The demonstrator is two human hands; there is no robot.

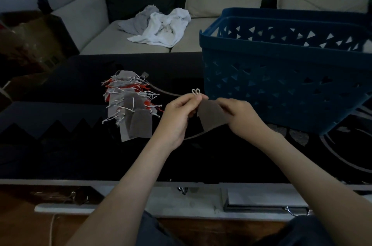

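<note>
A grey paper tag (211,116) is held up over the dark table (70,155) between both hands. My right hand (239,117) grips the tag's right side. My left hand (177,117) pinches a white string (196,91) at the tag's top, and two small loops of the string stick up above the fingertips. A pile of grey tags with white and red strings (130,103) lies on the table to the left of my left hand.
A blue plastic basket (281,76) stands on the table at the right, just behind my right hand. Behind the table is a sofa (90,24) with crumpled white and grey cloths (161,26). A cardboard box (30,40) sits at the far left.
</note>
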